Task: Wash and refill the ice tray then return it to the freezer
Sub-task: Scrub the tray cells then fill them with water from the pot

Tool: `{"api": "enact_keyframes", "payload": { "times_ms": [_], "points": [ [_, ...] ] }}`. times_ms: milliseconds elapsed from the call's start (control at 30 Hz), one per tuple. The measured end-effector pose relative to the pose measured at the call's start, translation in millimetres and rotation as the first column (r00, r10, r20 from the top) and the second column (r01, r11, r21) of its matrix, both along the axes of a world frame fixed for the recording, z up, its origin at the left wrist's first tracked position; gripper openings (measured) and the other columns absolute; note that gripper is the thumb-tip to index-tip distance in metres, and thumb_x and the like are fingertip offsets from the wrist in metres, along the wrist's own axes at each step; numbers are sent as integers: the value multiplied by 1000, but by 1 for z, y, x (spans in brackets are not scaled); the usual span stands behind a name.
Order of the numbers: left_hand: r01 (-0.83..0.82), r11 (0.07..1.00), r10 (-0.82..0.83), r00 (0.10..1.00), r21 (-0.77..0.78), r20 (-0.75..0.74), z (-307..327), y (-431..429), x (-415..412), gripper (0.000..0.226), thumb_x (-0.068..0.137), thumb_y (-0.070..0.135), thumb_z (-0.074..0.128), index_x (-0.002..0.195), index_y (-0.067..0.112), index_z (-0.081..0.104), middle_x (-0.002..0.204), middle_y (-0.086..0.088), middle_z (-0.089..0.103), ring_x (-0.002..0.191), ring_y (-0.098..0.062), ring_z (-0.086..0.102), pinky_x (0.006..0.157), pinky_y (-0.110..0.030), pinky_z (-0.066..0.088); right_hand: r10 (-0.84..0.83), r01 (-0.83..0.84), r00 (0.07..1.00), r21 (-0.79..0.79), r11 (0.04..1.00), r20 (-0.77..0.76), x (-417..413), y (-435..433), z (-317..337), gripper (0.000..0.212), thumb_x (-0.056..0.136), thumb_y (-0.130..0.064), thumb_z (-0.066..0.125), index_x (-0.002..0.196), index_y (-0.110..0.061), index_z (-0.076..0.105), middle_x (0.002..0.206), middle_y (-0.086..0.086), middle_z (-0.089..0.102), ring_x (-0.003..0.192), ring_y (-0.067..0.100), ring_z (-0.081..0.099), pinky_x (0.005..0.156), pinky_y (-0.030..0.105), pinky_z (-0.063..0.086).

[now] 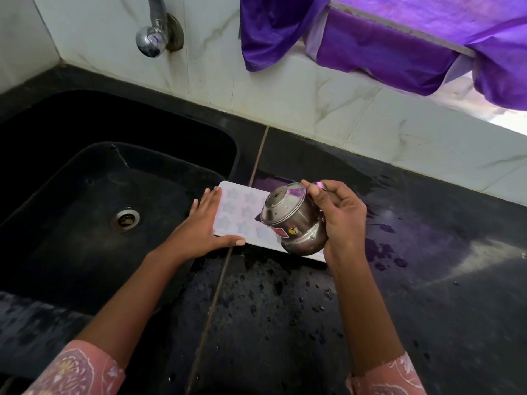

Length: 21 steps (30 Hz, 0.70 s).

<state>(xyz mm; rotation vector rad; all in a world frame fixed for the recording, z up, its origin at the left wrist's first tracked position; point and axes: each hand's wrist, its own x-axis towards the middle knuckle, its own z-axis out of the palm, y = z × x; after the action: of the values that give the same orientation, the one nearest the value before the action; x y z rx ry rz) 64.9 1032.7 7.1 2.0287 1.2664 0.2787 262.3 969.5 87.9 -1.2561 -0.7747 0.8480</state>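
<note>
A white ice tray (242,209) with star-shaped cells lies flat on the black counter, just right of the sink. My left hand (204,226) rests against the tray's left end, fingers straight along the short edge and thumb along its near edge. My right hand (340,220) grips a small round steel pot (293,220), tipped on its side over the tray's right half with its mouth facing left and up. The pot hides the tray's right part. No stream of water can be made out.
A black sink (85,212) with a metal drain (127,219) lies to the left. A chrome tap (152,35) is fixed to the tiled wall above it. The counter (285,309) is wet with droplets. Purple curtain cloth (385,47) hangs at the back right.
</note>
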Motion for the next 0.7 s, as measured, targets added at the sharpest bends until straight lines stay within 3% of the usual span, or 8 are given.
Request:
{"api": "enact_keyframes", "payload": {
  "times_ms": [300,700],
  "points": [
    [-1,1000,1,1000,-1,-4,0,0,0,112,77,50,66,147,15,-14,156,2,-18,122,3,-27,109,-25,-10,12,-12,1000,15,1000,25,-2,1,6,12,66,-13,69,77,-10,64,72,-4,72,78,11,69,76,25,55],
    [-9,1000,8,1000,-25,-12,4,-2,0,111,78,49,66,147,17,-15,155,3,-19,120,3,-25,113,-31,-6,11,-12,1000,22,1000,30,0,2,7,13,67,-13,70,78,-9,64,72,-3,72,76,11,68,72,22,55]
  ]
}}
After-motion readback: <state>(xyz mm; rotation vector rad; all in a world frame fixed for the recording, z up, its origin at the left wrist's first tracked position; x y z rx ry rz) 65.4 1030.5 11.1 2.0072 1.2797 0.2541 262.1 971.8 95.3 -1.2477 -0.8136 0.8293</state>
